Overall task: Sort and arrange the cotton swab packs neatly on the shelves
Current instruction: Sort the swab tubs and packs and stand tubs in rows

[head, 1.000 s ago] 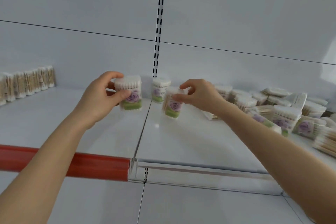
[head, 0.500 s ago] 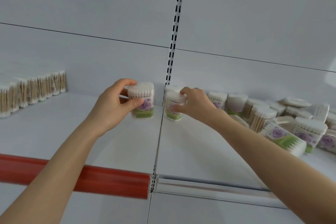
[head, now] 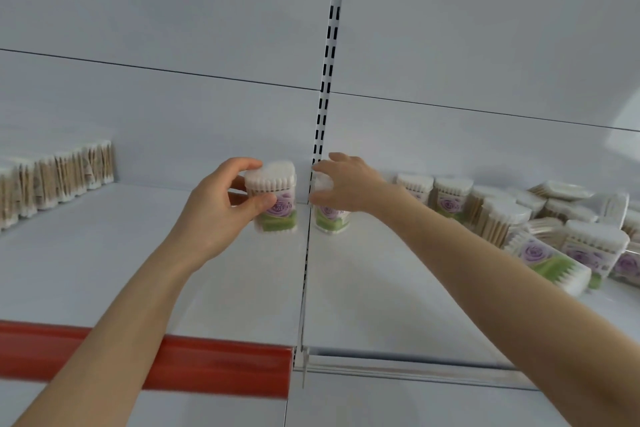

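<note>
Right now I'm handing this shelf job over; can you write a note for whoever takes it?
Left hand grips an upright pack just left of the shelf seam.
Right hand curls over a second pack, upright, just right of it.
Done: tidy row at far left.
Left: the jumbled pile at right needs standing and lining up.

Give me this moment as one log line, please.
left hand: grips upright swab pack | right hand: over second pack, grip unclear | shelf: jumbled packs at right, tidy row far left
</note>
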`<state>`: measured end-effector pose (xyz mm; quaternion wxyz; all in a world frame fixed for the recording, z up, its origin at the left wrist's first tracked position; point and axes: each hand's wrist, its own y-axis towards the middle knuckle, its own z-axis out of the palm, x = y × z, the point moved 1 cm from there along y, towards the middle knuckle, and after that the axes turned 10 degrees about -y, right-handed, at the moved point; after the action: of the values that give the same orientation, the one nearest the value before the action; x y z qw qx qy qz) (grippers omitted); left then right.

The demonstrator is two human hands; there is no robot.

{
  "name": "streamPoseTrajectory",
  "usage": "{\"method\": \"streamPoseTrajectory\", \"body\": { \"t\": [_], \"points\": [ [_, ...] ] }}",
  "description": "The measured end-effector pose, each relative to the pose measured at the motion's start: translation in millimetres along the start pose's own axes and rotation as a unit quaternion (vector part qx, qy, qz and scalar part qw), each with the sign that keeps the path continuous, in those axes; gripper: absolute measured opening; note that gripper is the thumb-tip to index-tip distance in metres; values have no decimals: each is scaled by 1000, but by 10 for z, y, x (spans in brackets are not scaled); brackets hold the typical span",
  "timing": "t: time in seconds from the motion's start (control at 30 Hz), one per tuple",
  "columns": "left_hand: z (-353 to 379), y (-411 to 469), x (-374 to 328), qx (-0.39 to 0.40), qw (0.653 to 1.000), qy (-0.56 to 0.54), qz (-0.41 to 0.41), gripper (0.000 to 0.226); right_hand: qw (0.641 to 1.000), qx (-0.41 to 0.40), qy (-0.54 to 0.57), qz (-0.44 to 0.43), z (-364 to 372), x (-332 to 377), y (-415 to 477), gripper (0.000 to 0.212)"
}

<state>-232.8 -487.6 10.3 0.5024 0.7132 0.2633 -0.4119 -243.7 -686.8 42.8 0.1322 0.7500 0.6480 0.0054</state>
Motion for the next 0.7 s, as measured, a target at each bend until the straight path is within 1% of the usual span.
{"method": "streamPoseTrajectory", "body": {
  "t": [0.1, 0.23, 0.43, 0.57, 0.7],
  "points": [
    [-2, -3, 19, 1, 1000, -3, 1, 33, 1000, -2, 1, 14, 107, 33, 127, 44],
    [-25, -3, 48, -2, 1000, -4, 1, 33, 1000, -19, -4, 19, 130, -51, 125, 42],
    [-6, -12, 59, -1, 1000, -2, 3, 34, 1000, -12, -4, 27, 138, -143, 77, 47],
    [6, -10, 27, 10, 1000, -2, 4, 34, 999, 7, 28, 36, 175, -201, 104, 56],
    [49, -12, -25, 24, 1000, -10, 4, 34, 999, 5, 49, 18, 230, -333, 137, 63]
  ]
}}
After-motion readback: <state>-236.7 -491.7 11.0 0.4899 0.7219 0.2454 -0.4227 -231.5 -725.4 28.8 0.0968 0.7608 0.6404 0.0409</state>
